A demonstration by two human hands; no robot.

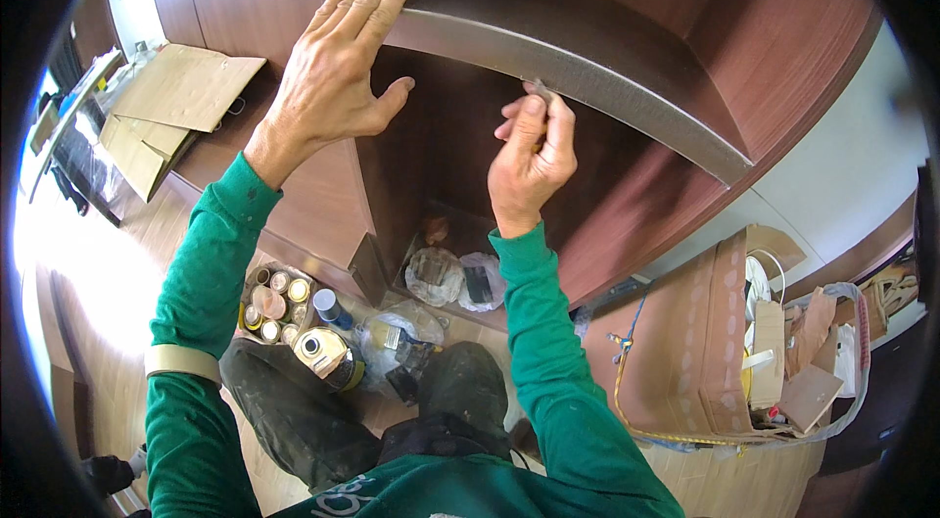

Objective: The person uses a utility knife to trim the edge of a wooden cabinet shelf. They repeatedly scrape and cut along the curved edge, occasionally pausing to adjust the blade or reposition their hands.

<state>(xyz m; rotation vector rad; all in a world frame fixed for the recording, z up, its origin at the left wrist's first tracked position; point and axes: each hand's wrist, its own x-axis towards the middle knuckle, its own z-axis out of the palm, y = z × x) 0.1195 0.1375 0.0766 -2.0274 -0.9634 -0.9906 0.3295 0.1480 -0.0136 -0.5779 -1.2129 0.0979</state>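
Observation:
A dark brown shelf (548,14) with a silver-grey front edge strip (607,92) spans the reddish-brown wooden cabinet (803,19). My left hand (338,68) is open at the strip's left end, its fingers stretched out together and the thumb apart. The fingertips rest by the shelf's corner. Below the middle of the strip, my right hand (532,161) is closed in a pinch on a small greyish piece (541,88). Its tip meets the strip's lower edge; what kind of thing it is I cannot make out. A beige band (183,362) circles my left forearm.
Several tins (279,303) stand in a box by my knees, near a blue can (330,306) and a black-capped container (321,352). Plastic bags (434,275) lie in the lower compartment. A large cardboard box (676,352) of scraps stands right; cardboard sheets (181,92) lean left.

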